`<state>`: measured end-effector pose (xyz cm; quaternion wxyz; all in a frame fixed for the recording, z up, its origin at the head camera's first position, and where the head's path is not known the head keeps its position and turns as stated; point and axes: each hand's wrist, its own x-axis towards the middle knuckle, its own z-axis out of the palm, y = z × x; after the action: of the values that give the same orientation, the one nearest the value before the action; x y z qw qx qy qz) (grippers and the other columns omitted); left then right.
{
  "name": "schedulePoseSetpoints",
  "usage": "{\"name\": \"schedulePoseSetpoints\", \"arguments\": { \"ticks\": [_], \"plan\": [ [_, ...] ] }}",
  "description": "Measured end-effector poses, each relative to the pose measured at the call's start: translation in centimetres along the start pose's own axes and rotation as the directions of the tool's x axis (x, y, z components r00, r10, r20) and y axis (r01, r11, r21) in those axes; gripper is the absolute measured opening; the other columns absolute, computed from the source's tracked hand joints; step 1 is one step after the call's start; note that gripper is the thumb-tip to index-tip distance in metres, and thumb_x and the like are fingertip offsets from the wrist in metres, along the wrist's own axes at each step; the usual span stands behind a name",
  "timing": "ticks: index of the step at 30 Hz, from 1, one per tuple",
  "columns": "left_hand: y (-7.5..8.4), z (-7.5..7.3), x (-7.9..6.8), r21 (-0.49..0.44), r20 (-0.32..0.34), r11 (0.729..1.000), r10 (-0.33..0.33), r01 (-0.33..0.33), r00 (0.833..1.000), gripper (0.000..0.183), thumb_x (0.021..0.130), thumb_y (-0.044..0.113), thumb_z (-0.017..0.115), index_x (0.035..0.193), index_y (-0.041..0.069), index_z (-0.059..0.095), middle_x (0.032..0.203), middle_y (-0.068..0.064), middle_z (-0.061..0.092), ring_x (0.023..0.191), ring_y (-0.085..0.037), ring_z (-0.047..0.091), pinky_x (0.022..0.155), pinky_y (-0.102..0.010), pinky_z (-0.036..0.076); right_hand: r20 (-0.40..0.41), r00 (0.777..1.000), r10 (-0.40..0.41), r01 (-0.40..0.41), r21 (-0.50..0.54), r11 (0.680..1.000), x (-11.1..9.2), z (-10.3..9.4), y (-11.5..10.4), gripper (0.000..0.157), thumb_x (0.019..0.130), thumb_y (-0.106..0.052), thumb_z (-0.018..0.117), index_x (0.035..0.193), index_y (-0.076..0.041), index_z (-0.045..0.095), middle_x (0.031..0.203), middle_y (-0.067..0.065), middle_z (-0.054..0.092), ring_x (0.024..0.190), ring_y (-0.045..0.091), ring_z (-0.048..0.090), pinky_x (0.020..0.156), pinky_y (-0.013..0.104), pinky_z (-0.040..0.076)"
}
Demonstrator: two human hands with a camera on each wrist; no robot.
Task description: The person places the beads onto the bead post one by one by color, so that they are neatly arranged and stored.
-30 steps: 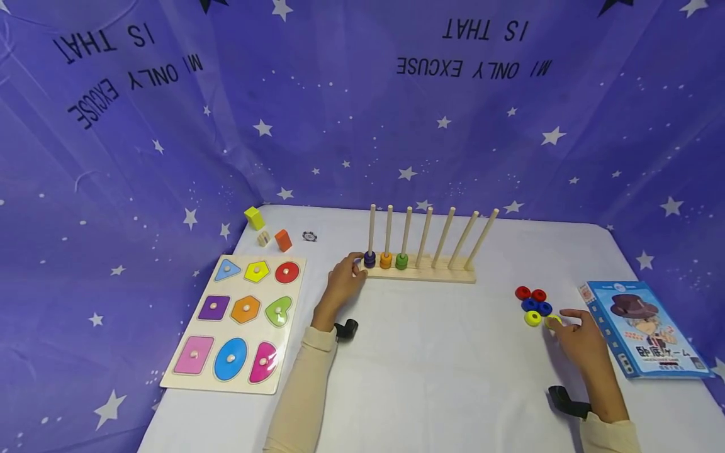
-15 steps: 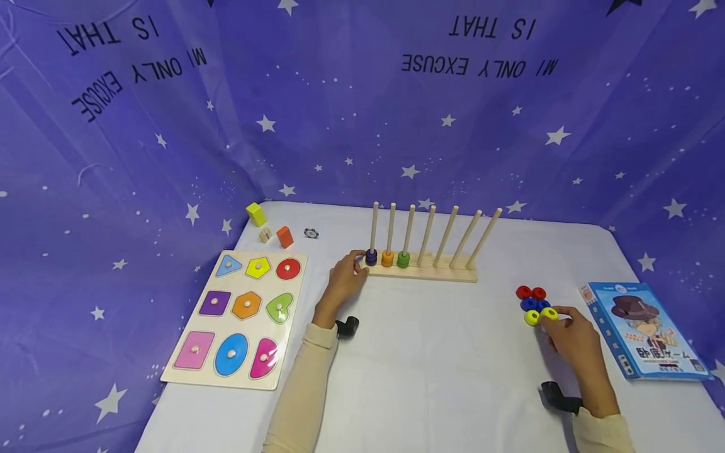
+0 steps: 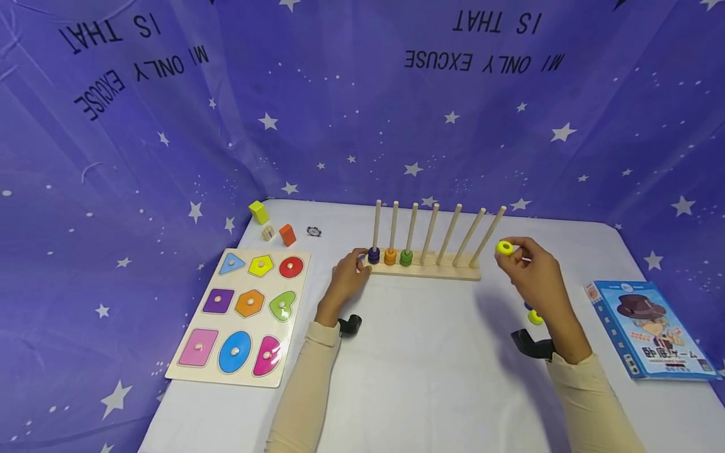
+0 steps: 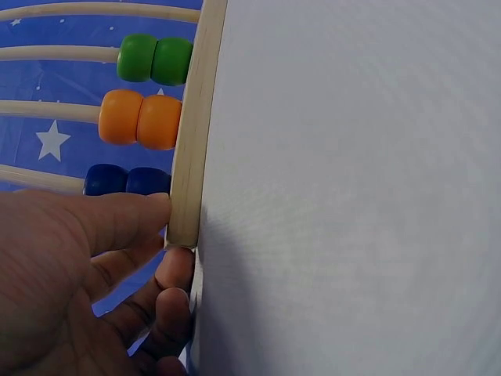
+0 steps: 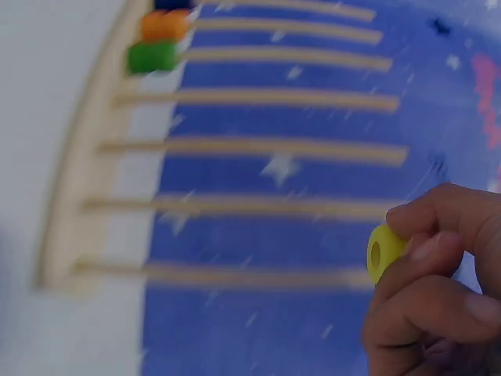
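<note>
While the right hand (image 3: 537, 274) pinches one yellow bead (image 3: 505, 248) at three o'clock of the seven-peg rack (image 3: 425, 272), the left hand (image 3: 347, 281) grips its nine o'clock end; three pegs (image 3: 393, 225) bear two dark blue beads (image 4: 106, 179), two orange beads (image 4: 120, 117) and two green beads (image 4: 135, 59). A second yellow bead (image 3: 535, 318) lies at four o'clock. One box (image 3: 651, 327) toward four reads 卧底ゲーム, one nine-piece puzzle board (image 3: 226, 321) sits toward nine, and the backdrop (image 3: 362, 173) at twelve reads "ONLY EXCUSE" upside down.

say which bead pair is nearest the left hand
The dark pair on the leftmost peg: the left hand is just beside it, while the orange pair and green pair sit farther along the base.
</note>
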<state>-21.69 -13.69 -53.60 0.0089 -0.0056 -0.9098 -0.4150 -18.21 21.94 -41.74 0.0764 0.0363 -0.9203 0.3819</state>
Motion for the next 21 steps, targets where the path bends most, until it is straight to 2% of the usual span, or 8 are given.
{"name": "schedulePoseSetpoints", "arguments": {
  "ticks": [6,10,14,21],
  "plan": [
    [-0.1,-0.2,0.2,0.02,0.003,1.0,0.001,-0.002,1.0,0.045,0.09,0.015,0.065,0.133,0.011,0.053,0.082,-0.003,0.055,0.075,-0.02,0.047,0.08,-0.04,0.033,0.075,0.994,-0.078,0.068,0.121,0.99,3.2,1.1,-5.5,0.046,0.09,-0.037,0.064,0.128,-0.012,0.054,0.085,0.007,0.059,0.052,0.024,0.059,0.047,0.032,0.045],
    [-0.2,-0.3,0.4,0.02,0.001,1.0,0.001,-0.001,1.0,0.045,0.09,0.016,0.064,0.133,0.011,0.053,0.082,-0.003,0.055,0.075,-0.02,0.046,0.078,-0.039,0.031,0.103,0.986,-0.13,0.113,0.153,0.982,5.2,2.1,-8.1,0.046,0.09,-0.039,0.064,0.127,-0.014,0.055,0.085,0.008,0.06,0.052,0.028,0.059,0.046,0.033,0.046],
    [-0.2,-0.2,0.3,0.021,0.003,1.0,0.004,-0.004,1.0,0.045,0.09,0.015,0.065,0.133,0.012,0.054,0.082,-0.003,0.055,0.074,-0.019,0.046,0.077,-0.039,0.031,0.116,0.982,-0.151,0.133,0.15,0.98,6.4,3.0,-9.5,0.045,0.09,-0.037,0.064,0.128,-0.014,0.055,0.085,0.007,0.06,0.053,0.027,0.059,0.045,0.033,0.044],
    [-0.2,0.0,0.1,0.014,0.002,1.0,0.009,-0.009,1.0,0.045,0.089,0.014,0.066,0.132,0.012,0.054,0.082,-0.003,0.055,0.072,-0.018,0.045,0.077,-0.039,0.031,0.163,0.974,-0.155,0.136,0.121,0.983,7.2,3.7,-10.1,0.044,0.091,-0.035,0.063,0.129,-0.014,0.054,0.086,0.006,0.058,0.058,0.031,0.061,0.048,0.034,0.046]
  ]
}}
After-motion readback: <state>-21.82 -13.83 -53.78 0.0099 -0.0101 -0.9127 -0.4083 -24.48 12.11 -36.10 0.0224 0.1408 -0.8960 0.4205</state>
